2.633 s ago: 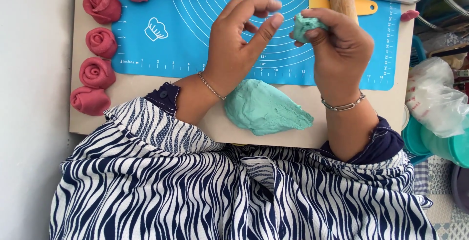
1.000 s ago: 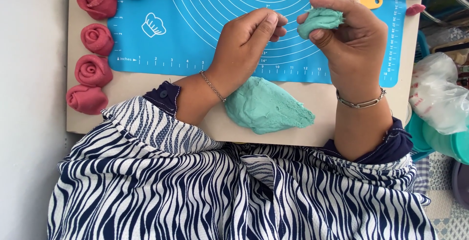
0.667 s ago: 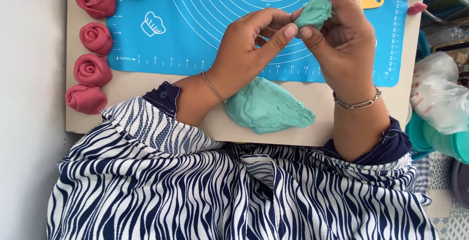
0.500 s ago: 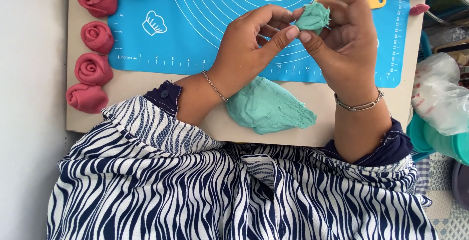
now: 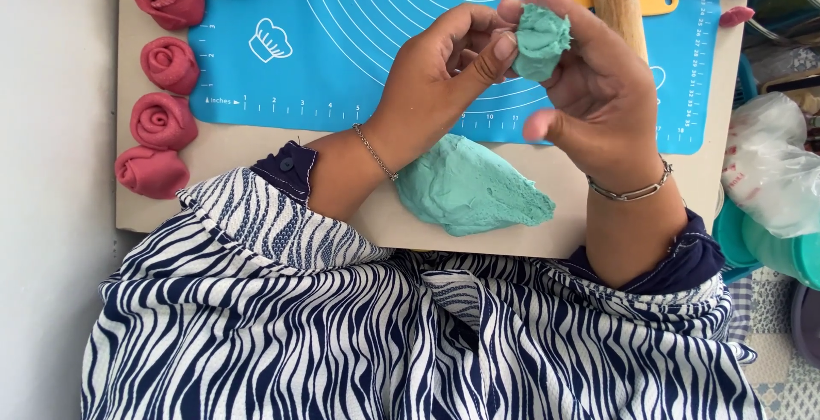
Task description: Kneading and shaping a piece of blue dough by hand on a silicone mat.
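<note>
Teal dough lump [image 5: 540,41] pinched between left hand [image 5: 436,87] and right hand [image 5: 598,87] over the blue mat [image 5: 342,52], being shaped; next probably needs gentle rolling.

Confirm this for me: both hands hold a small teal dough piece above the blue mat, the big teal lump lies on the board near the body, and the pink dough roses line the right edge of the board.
One detail is wrong. The head view shows the pink dough roses lining the board's left edge, not the right. The rest stands: the left hand and right hand hold the small teal dough piece above the blue mat, and the big teal lump lies near the body.
</note>
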